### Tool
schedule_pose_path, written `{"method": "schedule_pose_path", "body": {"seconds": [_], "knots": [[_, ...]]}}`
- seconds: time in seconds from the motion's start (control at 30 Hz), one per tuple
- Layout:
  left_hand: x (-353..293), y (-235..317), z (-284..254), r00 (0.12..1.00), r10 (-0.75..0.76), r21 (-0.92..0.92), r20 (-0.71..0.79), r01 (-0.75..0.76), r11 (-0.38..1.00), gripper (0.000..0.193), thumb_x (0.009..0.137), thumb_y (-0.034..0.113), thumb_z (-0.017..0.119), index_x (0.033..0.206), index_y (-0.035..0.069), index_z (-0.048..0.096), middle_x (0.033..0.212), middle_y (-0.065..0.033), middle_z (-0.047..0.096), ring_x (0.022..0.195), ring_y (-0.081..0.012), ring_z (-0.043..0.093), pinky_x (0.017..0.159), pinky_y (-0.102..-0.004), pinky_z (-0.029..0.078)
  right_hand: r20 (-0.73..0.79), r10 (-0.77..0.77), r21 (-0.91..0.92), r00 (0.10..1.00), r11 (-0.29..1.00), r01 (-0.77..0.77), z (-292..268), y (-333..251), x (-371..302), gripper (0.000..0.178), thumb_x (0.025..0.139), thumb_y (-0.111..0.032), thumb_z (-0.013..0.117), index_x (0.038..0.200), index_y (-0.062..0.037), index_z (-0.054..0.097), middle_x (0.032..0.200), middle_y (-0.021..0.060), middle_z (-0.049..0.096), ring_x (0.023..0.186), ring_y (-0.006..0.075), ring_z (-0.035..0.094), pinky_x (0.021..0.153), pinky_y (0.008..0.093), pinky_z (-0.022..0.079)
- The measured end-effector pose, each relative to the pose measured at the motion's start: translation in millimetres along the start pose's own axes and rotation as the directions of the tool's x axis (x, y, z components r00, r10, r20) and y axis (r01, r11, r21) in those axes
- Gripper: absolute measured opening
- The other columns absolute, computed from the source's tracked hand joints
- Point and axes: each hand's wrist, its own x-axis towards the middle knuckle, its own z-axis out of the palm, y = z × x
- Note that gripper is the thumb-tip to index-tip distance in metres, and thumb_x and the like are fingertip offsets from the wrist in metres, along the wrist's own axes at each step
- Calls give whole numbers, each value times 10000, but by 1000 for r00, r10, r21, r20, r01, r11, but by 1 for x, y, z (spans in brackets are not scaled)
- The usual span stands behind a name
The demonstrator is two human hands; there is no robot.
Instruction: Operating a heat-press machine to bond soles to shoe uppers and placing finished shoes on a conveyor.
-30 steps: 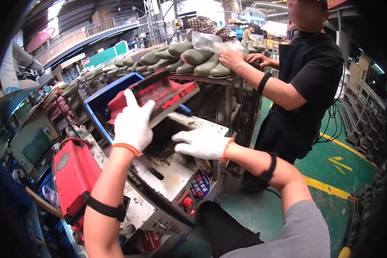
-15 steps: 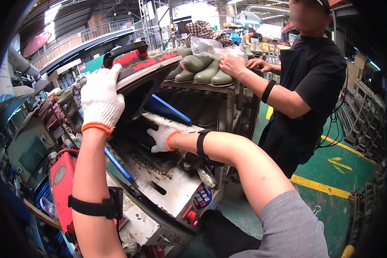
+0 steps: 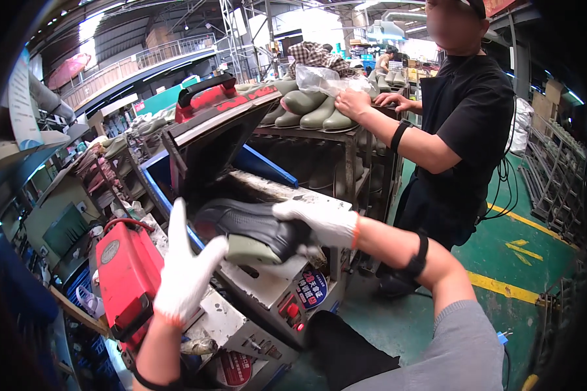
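My right hand (image 3: 316, 220), in a white knitted glove, grips one end of a boot (image 3: 251, 249) with a black sole turned upward and an olive-green upper below. The boot is tilted and a little blurred, above the white machine (image 3: 300, 270). My left hand (image 3: 192, 264), also gloved, is open beside the boot's other end, thumb and fingers spread; whether its fingertips touch the boot I cannot tell. Behind the boot, the machine's lid (image 3: 231, 114), with a red top and black handle, stands raised. The machine's inside is partly hidden by the boot.
A red box-shaped unit (image 3: 127, 277) sits at the left of the machine. Beyond it, a rack (image 3: 352, 146) carries several olive boots (image 3: 306, 112). A co-worker (image 3: 469, 117) stands at the right, hands on clear plastic over the boots. Yellow lines (image 3: 502, 287) mark the green floor.
My left hand has let go of the lid and come down toward me. My right hand has come out of the machine, lifting the boot. The lid stays raised.
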Motion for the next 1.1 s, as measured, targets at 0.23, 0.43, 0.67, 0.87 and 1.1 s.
{"method": "schedule_pose_path", "body": {"seconds": [0.23, 0.43, 0.67, 0.87, 1.1], "knots": [[-158, -14, -1, 943, -318, -850, 94, 243, 467, 890, 970, 496, 776, 1641, 83, 364, 1631, -72, 480, 1519, -310, 444, 1277, -530, 362, 258, -228, 239, 939, 957, 166, 124, 28, -50, 630, 1081, -409, 552, 1603, -85, 413, 1021, 31, 719, 634, 54, 552, 514, 207, 424], [-261, -8, -52, 833, -434, -936, -344, -267, 229, 560, 986, 395, 596, 1411, 31, 608, 1358, -145, 704, 1268, -307, 673, 1177, -499, 491, 664, -334, -7, 669, 892, 453, 251, 34, -23, 895, 1050, -311, 661, 1737, -60, 147, 1463, 145, 586, 1102, 156, 630, 964, 317, 531], [-371, -66, -150, 239, -773, -808, -587, -227, 544, 327, 948, 231, 646, 1219, 51, 676, 1117, -101, 751, 1022, -262, 737, 991, -490, 588, 367, -452, 34, 813, 880, 474, 239, 28, -18, 794, 1034, -472, 638, 1625, 10, 418, 1326, 158, 658, 1037, 208, 679, 900, 356, 568], [-446, -185, -248, -99, -856, -854, -508, -70, 515, 113, 877, 198, 739, 946, 180, 651, 857, -5, 682, 763, -224, 710, 736, -482, 623, -49, -546, -188, 837, 828, 529, 198, 46, 5, 874, 1034, -607, 607, 1587, 51, 452, 1189, 134, 661, 863, 169, 666, 689, 288, 526], [-512, -323, -351, -330, -226, -395, -916, 658, 641, 801, 821, 297, 806, 1469, -55, 494, 1431, -203, 624, 1322, -349, 584, 1144, -432, 423, -150, -593, -196, 791, 802, 564, 188, 53, 15, 758, 1080, -520, 575, 1589, 30, 460, 1151, 112, 637, 847, 155, 628, 689, 282, 490]]}}
